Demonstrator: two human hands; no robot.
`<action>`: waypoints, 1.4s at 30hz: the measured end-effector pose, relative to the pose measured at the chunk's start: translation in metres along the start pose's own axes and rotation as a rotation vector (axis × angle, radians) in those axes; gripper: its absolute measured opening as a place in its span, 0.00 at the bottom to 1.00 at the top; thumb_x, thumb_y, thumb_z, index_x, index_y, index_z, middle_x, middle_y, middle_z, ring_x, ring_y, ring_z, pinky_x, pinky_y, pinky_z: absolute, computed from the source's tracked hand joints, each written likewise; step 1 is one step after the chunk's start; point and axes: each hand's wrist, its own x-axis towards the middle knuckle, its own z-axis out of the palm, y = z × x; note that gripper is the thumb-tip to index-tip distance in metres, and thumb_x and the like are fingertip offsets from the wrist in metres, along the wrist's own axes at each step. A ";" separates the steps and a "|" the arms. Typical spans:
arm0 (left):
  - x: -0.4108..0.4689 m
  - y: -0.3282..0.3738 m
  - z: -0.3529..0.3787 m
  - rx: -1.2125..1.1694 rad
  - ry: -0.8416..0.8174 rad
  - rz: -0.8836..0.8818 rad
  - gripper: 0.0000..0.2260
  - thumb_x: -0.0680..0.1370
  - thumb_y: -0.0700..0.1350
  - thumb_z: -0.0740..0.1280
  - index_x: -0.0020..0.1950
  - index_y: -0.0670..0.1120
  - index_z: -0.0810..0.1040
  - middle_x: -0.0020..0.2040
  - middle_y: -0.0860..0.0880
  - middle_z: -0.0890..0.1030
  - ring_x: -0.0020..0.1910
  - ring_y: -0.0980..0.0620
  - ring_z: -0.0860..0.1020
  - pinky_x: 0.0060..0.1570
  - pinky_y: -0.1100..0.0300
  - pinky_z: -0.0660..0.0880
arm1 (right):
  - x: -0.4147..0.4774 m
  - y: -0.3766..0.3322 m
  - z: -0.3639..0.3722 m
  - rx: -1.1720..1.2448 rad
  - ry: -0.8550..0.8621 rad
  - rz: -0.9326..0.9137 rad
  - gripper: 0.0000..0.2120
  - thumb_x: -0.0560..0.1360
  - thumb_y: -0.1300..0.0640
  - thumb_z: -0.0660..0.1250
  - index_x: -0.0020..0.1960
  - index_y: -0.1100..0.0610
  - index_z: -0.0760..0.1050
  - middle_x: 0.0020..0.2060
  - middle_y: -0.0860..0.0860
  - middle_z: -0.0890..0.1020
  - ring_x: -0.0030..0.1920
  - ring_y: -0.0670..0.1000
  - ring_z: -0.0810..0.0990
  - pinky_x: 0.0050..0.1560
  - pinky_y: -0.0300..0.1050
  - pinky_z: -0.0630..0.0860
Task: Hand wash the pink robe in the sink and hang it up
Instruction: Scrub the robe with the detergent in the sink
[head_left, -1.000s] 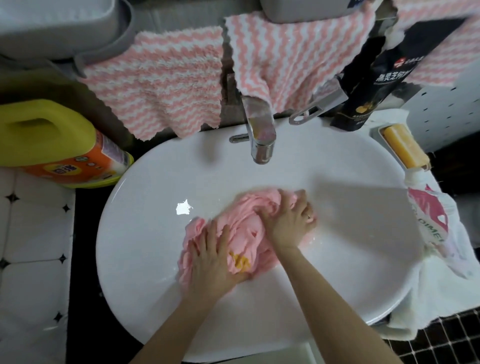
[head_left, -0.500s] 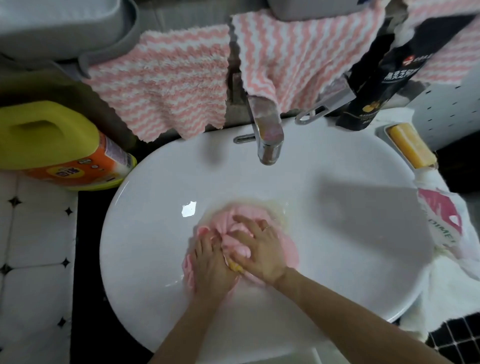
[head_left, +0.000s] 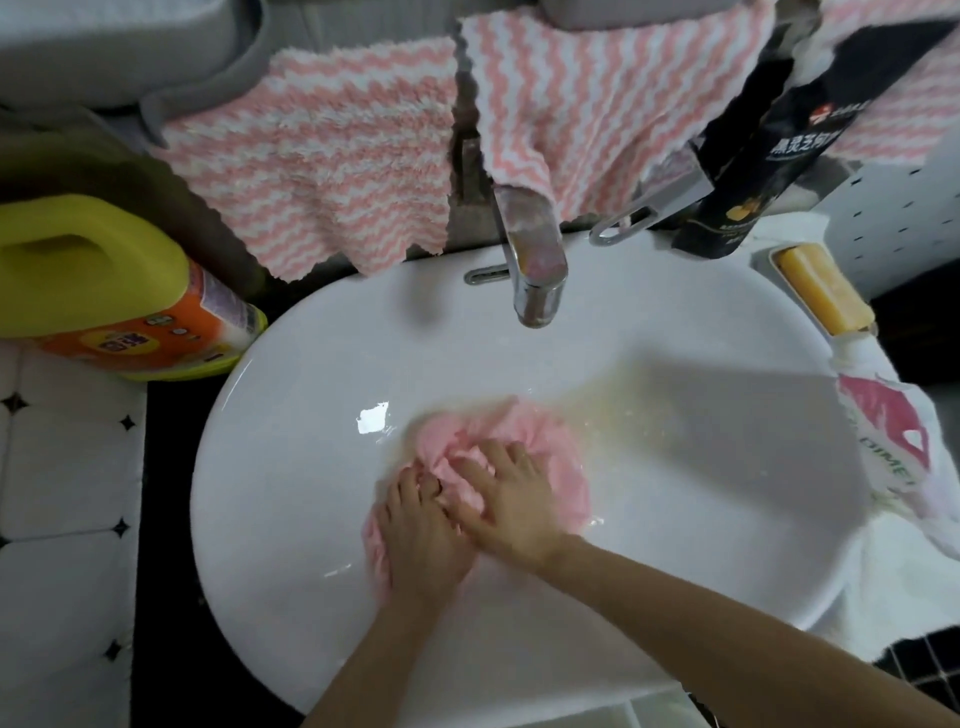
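Observation:
The pink robe (head_left: 545, 441) lies bunched and wet at the bottom of the white sink (head_left: 280, 519), in shallow soapy water. My left hand (head_left: 421, 540) is on the near-left part of the bundle, its fingers bent into the cloth. My right hand (head_left: 511, 501) lies across the top of the bundle with fingers spread, pressing down, and it overlaps the left hand's fingers. Much of the robe is hidden under both hands.
A chrome faucet (head_left: 535, 270) stands over the back of the basin, not running. A yellow detergent bottle (head_left: 93, 291) stands at the left. A yellow soap bar (head_left: 821, 296) and a white plastic bag (head_left: 893, 457) are at the right. Pink-striped towels (head_left: 322, 156) hang behind.
My right hand has come in from the robe's far right side to lie over its middle beside the left hand. The robe is squeezed into a tighter bundle, and cloudy water has spread around it.

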 end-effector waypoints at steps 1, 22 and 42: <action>0.001 0.000 0.002 -0.015 0.016 0.011 0.20 0.66 0.52 0.65 0.52 0.42 0.77 0.53 0.42 0.77 0.53 0.42 0.72 0.50 0.49 0.72 | -0.001 0.001 0.012 -0.016 0.016 0.004 0.19 0.72 0.40 0.58 0.56 0.49 0.77 0.53 0.52 0.79 0.44 0.59 0.78 0.40 0.48 0.72; 0.003 0.002 -0.006 -0.033 -0.111 0.008 0.28 0.64 0.62 0.63 0.52 0.41 0.76 0.48 0.44 0.77 0.46 0.42 0.75 0.46 0.52 0.70 | 0.071 0.011 0.007 0.061 -0.083 0.192 0.27 0.74 0.36 0.50 0.42 0.53 0.79 0.33 0.50 0.79 0.34 0.53 0.80 0.35 0.40 0.71; 0.014 -0.028 -0.043 -0.494 -0.426 0.094 0.25 0.62 0.57 0.56 0.42 0.37 0.77 0.42 0.45 0.79 0.43 0.47 0.76 0.45 0.53 0.72 | 0.014 0.098 -0.060 -0.424 -0.579 -0.311 0.45 0.57 0.31 0.72 0.69 0.46 0.66 0.66 0.54 0.75 0.66 0.61 0.73 0.58 0.69 0.71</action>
